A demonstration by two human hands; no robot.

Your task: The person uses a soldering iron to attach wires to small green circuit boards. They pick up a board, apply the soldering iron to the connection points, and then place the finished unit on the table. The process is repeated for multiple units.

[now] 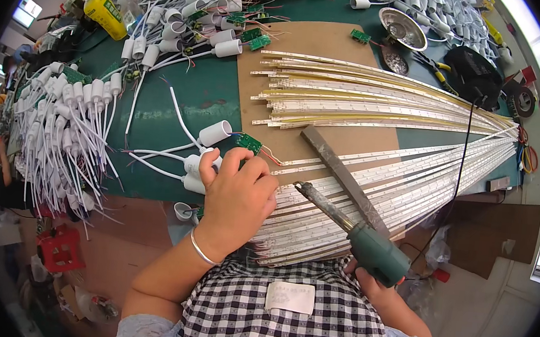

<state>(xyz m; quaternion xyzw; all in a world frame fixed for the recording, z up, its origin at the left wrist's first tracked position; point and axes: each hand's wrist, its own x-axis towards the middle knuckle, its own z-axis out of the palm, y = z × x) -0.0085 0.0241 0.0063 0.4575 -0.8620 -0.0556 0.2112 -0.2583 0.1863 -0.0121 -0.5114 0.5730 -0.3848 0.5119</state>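
Observation:
My left hand [237,194] is closed over a white cylindrical lamp holder [194,164] with white leads, its thumb resting on the part. Just beyond the fingers lies a small green circuit board [248,143] with thin coloured wires. My right hand [372,285] grips the green handle of a soldering iron [342,223], whose metal tip points up-left toward the left hand. Under both hands lies a fan of long white LED strips [378,184] on a brown board [305,56].
Several more white lamp holders [63,112] with leads are heaped at the left, and more with green boards [207,9] lie at the back. A metal bar [340,174] lies across the strips. A yellow bottle [105,14], metal dish [403,28] and pliers [438,69] sit at the far edge.

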